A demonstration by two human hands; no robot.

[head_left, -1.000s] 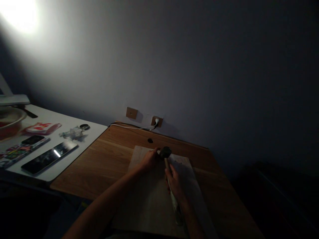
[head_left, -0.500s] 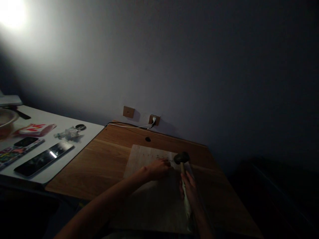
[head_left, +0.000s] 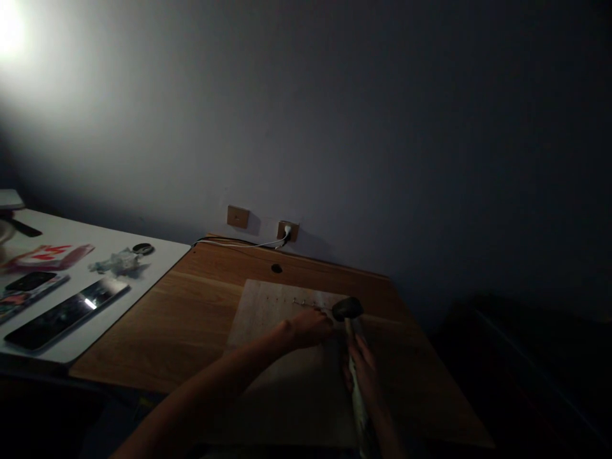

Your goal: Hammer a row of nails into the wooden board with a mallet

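Note:
My right hand (head_left: 364, 366) is wrapped round the pale handle of a mallet (head_left: 347, 308) with a dark, rounded head. The mallet's head is just right of my left hand (head_left: 312, 327), over the far right part of a pale flat board (head_left: 253, 319). My left hand is closed, with its fingers bent down near the board's far edge. What its fingertips hold, if anything, is hidden. A row of several small nails (head_left: 303, 302) or pins runs along the board's far side, beside my left fingers.
The board lies on a wooden desk (head_left: 201, 299) against the wall. Two wall sockets (head_left: 238, 217) are behind, one with a plug and cables. On the white table (head_left: 162, 261) at left lie a phone (head_left: 67, 313), a red-and-white packet (head_left: 50, 255) and a crumpled clear bag (head_left: 122, 261).
The view has shifted slightly, moving the desk and table left in the picture. The mallet head sits closer above my left fingers' right side. Both hands keep their grips.

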